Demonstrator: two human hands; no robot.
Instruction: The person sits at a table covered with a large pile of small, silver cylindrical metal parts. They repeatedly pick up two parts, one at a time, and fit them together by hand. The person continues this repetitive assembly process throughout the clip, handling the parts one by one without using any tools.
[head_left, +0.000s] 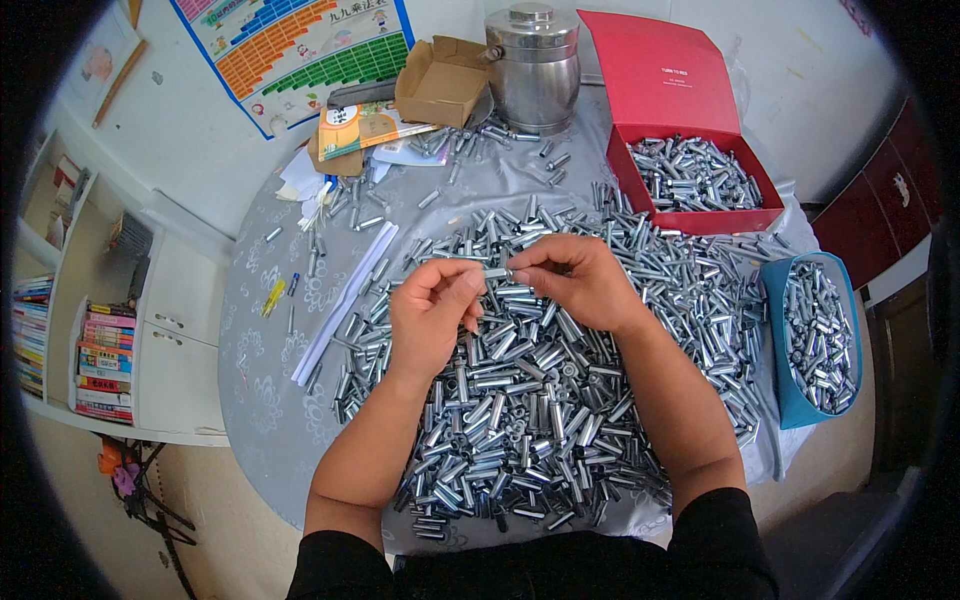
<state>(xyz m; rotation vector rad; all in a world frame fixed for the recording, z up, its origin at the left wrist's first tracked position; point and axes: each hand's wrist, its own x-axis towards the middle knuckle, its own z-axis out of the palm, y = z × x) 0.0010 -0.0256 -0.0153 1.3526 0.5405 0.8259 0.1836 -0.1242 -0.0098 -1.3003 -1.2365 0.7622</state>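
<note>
Above the middle of a big heap of shiny metal bolts and sleeves [500, 400], both my hands meet at one small metal sleeve [495, 273]. My left hand [437, 305] pinches its left end between thumb and fingers. At the other end, the fingertips of my right hand [575, 280] are closed on a tiny piece touching the sleeve; its kind is too small to make out. The sleeve lies nearly level between the hands. Loose sleeves and bolts lie under and all around both hands.
At the back right, an open red box [690, 215] holds many bolts. A blue fabric bin [780, 350] of sleeves stands on the right. A folded white paper strip [345, 300] borders the heap's left. Behind are a steel canister [533, 75], cardboard box [440, 85] and books [365, 130].
</note>
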